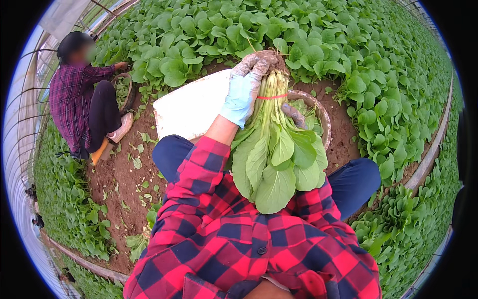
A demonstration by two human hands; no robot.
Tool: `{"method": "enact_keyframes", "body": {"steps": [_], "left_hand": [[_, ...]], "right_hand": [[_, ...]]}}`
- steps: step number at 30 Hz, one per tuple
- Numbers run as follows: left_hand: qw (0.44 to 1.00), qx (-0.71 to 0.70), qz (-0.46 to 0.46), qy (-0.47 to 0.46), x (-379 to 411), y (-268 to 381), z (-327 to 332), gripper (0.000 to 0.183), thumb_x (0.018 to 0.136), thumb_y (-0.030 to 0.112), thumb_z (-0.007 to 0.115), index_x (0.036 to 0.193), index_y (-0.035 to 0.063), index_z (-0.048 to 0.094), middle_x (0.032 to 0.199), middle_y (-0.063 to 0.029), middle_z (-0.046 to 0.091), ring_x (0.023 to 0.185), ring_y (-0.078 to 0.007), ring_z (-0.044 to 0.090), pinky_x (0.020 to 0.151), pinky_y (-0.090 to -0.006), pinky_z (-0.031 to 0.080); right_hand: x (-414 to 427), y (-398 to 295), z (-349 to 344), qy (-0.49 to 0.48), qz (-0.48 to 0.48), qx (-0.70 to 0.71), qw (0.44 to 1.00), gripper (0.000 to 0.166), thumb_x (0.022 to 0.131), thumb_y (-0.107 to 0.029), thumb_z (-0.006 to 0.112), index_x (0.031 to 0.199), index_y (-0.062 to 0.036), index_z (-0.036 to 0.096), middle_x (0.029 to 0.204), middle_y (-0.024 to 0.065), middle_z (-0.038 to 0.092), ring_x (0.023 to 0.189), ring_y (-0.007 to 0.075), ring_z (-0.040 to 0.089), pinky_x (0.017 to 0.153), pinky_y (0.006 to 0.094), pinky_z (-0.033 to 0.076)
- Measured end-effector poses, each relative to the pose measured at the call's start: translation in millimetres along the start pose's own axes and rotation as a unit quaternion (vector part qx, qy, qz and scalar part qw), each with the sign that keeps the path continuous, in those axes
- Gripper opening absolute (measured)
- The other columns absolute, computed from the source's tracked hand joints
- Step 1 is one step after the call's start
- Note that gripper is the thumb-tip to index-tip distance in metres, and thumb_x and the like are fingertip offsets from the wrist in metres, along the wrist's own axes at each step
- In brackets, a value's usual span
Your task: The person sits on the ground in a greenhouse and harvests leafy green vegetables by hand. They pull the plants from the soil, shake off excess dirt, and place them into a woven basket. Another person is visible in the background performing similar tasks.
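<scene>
A bunch of leafy greens (278, 149), bound by a red band (272, 97), is held up in front of my chest with its roots away from me. My left hand (248, 82), in a muddy light-blue glove, grips the stems at the soil-covered root end (280, 65). Below the band, gloved fingers of my right hand (295, 116) show at the bunch's right side; leaves hide the rest of that hand. The broad leaves hang toward my lap. Behind the bunch is a round basin (325, 123) with loose greens in it, partly covered from view.
A white board or box lid (190, 104) lies left of the bunch. Dense greens (317, 37) grow ahead and rightward. Loose leaves litter bare soil (115, 194) at left. Another person (73, 97) sits low there, reaching into the crop beside a second basin (129, 93).
</scene>
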State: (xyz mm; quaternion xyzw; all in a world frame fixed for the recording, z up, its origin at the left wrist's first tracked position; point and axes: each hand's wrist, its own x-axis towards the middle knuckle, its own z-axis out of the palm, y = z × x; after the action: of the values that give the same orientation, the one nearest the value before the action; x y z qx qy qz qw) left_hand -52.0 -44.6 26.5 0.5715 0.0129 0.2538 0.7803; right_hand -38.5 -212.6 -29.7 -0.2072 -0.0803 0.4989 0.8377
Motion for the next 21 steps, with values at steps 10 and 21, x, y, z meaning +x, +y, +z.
{"method": "enact_keyframes", "body": {"steps": [10,21], "left_hand": [[0.988,0.077,0.017,-0.134,-5.5,17.0,-22.1,0.029,0.078,0.004,0.073,0.105,0.0020,0.061,0.106,-0.0047,0.060,0.103,-0.0151,0.056,0.094,-0.0299,0.042],[0.855,0.442,0.244,-0.120,-10.3,18.8,-15.8,0.027,0.085,0.021,0.060,0.100,-0.0006,0.058,0.105,-0.0190,0.059,0.100,-0.0351,0.056,0.086,-0.0383,0.046]], "right_hand": [[-0.1,-2.3,-2.5,0.030,-0.036,-0.114,0.992,0.047,0.086,-0.024,0.060,0.126,-0.0013,0.050,0.112,0.0154,0.062,0.095,0.0246,0.064,0.086,0.0377,0.053],[3.9,-7.8,-2.7,0.054,-0.067,-0.212,0.974,0.049,0.084,-0.023,0.061,0.127,-0.0007,0.050,0.112,0.0151,0.062,0.096,0.0238,0.064,0.086,0.0364,0.053]]}}
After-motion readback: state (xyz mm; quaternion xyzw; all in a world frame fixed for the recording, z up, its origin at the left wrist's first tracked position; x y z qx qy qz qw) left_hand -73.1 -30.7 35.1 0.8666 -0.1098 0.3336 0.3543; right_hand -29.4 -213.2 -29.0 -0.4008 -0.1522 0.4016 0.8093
